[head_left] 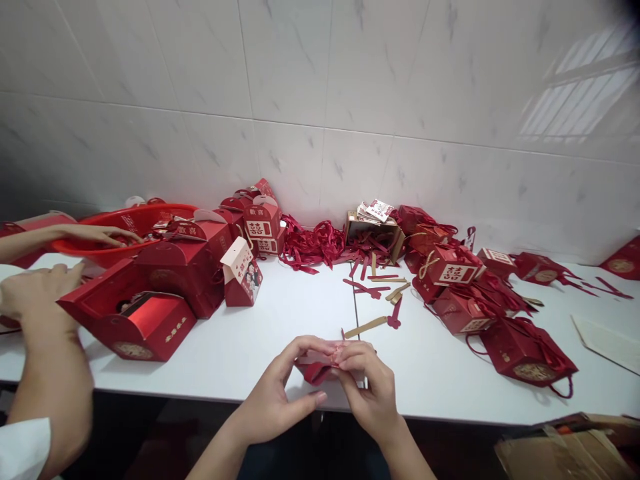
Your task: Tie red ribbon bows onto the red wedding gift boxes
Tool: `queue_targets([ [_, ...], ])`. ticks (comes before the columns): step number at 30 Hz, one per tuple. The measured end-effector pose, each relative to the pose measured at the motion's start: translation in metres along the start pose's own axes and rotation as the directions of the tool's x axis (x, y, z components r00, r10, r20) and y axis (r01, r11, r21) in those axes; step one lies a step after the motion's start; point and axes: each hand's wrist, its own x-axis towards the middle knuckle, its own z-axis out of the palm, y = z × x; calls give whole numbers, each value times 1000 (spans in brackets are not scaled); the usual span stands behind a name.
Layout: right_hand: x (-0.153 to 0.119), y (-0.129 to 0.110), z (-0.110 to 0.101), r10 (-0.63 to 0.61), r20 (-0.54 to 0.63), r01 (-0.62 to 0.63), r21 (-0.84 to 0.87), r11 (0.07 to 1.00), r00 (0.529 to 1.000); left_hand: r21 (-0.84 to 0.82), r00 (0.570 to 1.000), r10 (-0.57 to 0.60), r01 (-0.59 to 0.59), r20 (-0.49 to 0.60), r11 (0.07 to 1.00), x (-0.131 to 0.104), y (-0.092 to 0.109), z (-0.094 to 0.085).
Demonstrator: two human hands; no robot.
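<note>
At the front edge of the white table, a small red and pink item [317, 373] sits between my two hands and is largely covered by them. My left hand [285, 390] curves around its left side, with the index finger over the top and the thumb held away. The bunched fingertips of my right hand [367, 380] pinch its upper part. Just beyond lie a gold strip [367, 327] and a dark red strip with a knot-like end [395, 321].
Red gift boxes [155, 327] and a red basket [125, 220] stand left, where another person's arms [50, 353] reach in. Red ribbons [315, 243] and an open carton [400, 243] lie at the back. More boxes [530, 353] are right; a cardboard box [575, 453] is lower right.
</note>
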Motion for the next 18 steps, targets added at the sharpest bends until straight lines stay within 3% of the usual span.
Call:
queue_targets([
  [6,-7,0,2,183,-56,-182,27,983,982,-145,997,-40,30,-68,989,-1,-8,7],
  [9,-3,1,-3,271,-11,-271,17,963,963,-166,995,-76,64,-67,984,1,-8,10],
  [14,7,5,-17,249,164,-248,-30,968,955,-152,996,-89,84,-32,985,5,-8,12],
  [18,7,8,-19,266,155,-264,-34,964,952,-136,995,-97,93,-22,986,7,-8,13],
])
